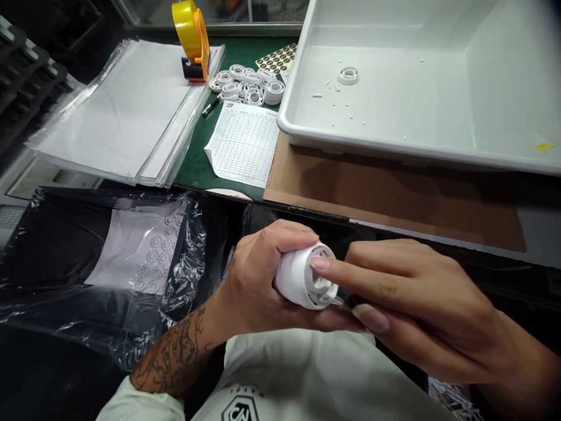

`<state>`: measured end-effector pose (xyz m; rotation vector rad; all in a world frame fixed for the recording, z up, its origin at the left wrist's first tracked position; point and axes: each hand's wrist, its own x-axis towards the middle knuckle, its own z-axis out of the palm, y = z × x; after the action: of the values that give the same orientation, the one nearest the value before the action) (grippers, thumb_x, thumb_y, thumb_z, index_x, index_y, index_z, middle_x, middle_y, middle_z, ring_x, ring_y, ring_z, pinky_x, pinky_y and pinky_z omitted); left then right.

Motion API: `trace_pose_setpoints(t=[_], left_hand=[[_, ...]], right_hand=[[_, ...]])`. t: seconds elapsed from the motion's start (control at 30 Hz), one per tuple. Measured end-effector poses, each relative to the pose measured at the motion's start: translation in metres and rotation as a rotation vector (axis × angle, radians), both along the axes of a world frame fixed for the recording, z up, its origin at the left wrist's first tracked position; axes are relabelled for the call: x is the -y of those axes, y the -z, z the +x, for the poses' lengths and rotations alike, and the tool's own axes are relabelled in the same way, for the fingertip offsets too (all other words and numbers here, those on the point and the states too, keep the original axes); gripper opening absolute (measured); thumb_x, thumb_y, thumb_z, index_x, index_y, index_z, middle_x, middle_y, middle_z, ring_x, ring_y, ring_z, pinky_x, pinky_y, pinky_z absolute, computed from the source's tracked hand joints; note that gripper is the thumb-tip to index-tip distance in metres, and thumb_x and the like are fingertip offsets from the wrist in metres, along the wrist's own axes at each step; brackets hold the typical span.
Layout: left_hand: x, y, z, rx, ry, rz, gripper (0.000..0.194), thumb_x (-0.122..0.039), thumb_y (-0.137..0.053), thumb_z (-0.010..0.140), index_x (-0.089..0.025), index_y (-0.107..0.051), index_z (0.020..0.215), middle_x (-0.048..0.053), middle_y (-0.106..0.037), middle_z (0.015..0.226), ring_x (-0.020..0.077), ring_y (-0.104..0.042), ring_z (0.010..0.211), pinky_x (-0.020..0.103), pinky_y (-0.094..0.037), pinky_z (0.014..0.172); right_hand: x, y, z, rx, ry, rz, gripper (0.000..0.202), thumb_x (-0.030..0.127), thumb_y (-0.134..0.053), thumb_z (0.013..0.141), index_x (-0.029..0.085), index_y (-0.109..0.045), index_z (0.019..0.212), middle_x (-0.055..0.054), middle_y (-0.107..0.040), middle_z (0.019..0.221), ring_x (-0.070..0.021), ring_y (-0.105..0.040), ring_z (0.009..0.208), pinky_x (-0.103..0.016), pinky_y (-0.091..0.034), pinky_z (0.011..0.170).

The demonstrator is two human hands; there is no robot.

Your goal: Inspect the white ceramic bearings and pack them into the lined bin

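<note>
My left hand (pixel 258 275) is wrapped around a short white plastic cylinder (pixel 293 276), which looks like a stack of ring-shaped parts. Its open end faces right and shows slots and small inner pieces. My right hand (pixel 425 304) touches that end with the index fingertip. Between its fingers and thumb is a thin metal tool (pixel 339 302), its tip at the lower rim of the cylinder; the fingers hide most of it, so its kind is unclear. Both hands are in front of the table edge, above my lap.
A large white tray (pixel 377 146) holds one white ring (pixel 349 75) and scraps. Behind a printed form (pixel 245 143) lie several white rings (pixel 254 96) and a sticker sheet (pixel 277 58). A tape dispenser (pixel 195 44) stands on plastic-wrapped sheets (pixel 118 105). A black plastic-lined container (pixel 56 234) is at left.
</note>
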<state>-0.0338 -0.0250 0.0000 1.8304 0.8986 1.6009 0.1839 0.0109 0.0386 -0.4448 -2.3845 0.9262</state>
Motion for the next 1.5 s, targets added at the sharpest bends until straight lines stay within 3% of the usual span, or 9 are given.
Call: trace_pose_setpoints(t=[0.1,0.23,0.33,0.53,0.9,1.17,1.27,1.4,1.5], left_hand=[[0.000,0.001,-0.001,-0.020,-0.019,0.014,0.072,-0.048,-0.102,0.063,-0.017,-0.065,0.117,0.009,-0.078,0.095,0.0197,-0.077,0.081,0.026,-0.065,0.070],[-0.002,0.005,-0.003,-0.101,-0.053,0.135,0.077,-0.043,-0.104,0.062,-0.017,-0.061,0.121,0.010,-0.078,0.101,0.0211,-0.079,0.089,0.026,-0.066,0.074],[-0.003,0.005,-0.006,-0.212,-0.070,0.199,0.073,-0.043,-0.101,0.067,-0.017,-0.060,0.122,0.012,-0.079,0.106,0.0209,-0.079,0.090,0.026,-0.066,0.073],[-0.002,0.004,-0.008,-0.290,-0.104,0.232,0.070,-0.046,-0.099,0.070,-0.016,-0.061,0.122,0.015,-0.079,0.107,0.0221,-0.080,0.090,0.027,-0.066,0.070],[0.000,0.003,-0.007,-0.305,-0.130,0.240,0.062,-0.041,-0.095,0.076,-0.016,-0.061,0.121,0.014,-0.079,0.104,0.0218,-0.079,0.090,0.026,-0.065,0.067],[0.000,0.008,-0.007,-0.276,-0.157,0.189,0.061,-0.044,-0.100,0.068,-0.018,-0.065,0.110,0.012,-0.082,0.102,0.0217,-0.081,0.087,0.026,-0.065,0.068],[-0.001,0.011,-0.005,-0.231,-0.156,0.142,0.061,-0.044,-0.101,0.068,-0.019,-0.066,0.111,0.011,-0.081,0.102,0.0214,-0.080,0.087,0.027,-0.065,0.069],[-0.003,0.016,0.005,-0.056,-0.146,0.117,0.077,-0.051,-0.103,0.060,-0.022,-0.063,0.117,0.007,-0.078,0.101,0.0201,-0.078,0.086,0.026,-0.063,0.068],[-0.004,0.019,0.010,0.122,-0.106,-0.081,0.077,-0.061,-0.101,0.056,-0.022,-0.066,0.112,0.004,-0.076,0.094,0.0186,-0.076,0.079,0.027,-0.062,0.069]], right_hand=[[0.002,0.000,0.002,-0.072,0.019,-0.028,0.037,0.031,-0.043,0.118,0.020,-0.064,0.146,-0.002,-0.059,0.079,-0.0171,-0.055,0.059,-0.031,-0.044,0.053],[0.007,-0.005,-0.002,-0.036,0.201,-0.077,0.044,0.022,-0.050,0.114,0.026,-0.053,0.158,-0.002,-0.062,0.081,-0.0202,-0.062,0.066,-0.032,-0.051,0.061],[0.011,-0.007,-0.007,-0.001,0.212,-0.074,0.041,0.016,-0.055,0.111,0.021,-0.057,0.152,-0.001,-0.062,0.080,-0.0195,-0.060,0.068,-0.031,-0.047,0.059],[0.016,0.002,-0.012,-0.036,0.233,-0.086,0.037,0.018,-0.055,0.112,0.008,-0.059,0.147,-0.003,-0.063,0.083,-0.0168,-0.055,0.067,-0.030,-0.041,0.057],[0.023,0.003,-0.016,-0.069,0.255,-0.075,0.040,0.014,-0.056,0.110,0.010,-0.059,0.150,0.001,-0.048,0.079,-0.0154,-0.046,0.064,-0.029,-0.035,0.057],[0.025,0.003,-0.024,-0.028,0.323,-0.059,0.038,0.013,-0.054,0.111,-0.002,-0.062,0.145,0.000,-0.046,0.077,-0.0144,-0.045,0.063,-0.028,-0.036,0.056],[0.025,0.003,-0.024,-0.034,0.340,-0.073,0.036,0.016,-0.054,0.112,0.003,-0.063,0.145,-0.001,-0.050,0.078,-0.0153,-0.049,0.064,-0.029,-0.038,0.057],[0.019,0.001,-0.015,-0.103,0.317,-0.223,0.033,0.024,-0.052,0.115,0.019,-0.065,0.146,-0.001,-0.060,0.083,-0.0169,-0.059,0.070,-0.028,-0.048,0.063],[0.007,0.001,-0.004,-0.162,0.268,-0.188,0.032,0.037,-0.054,0.117,0.025,-0.066,0.144,-0.001,-0.059,0.083,-0.0159,-0.056,0.067,-0.028,-0.047,0.062]])
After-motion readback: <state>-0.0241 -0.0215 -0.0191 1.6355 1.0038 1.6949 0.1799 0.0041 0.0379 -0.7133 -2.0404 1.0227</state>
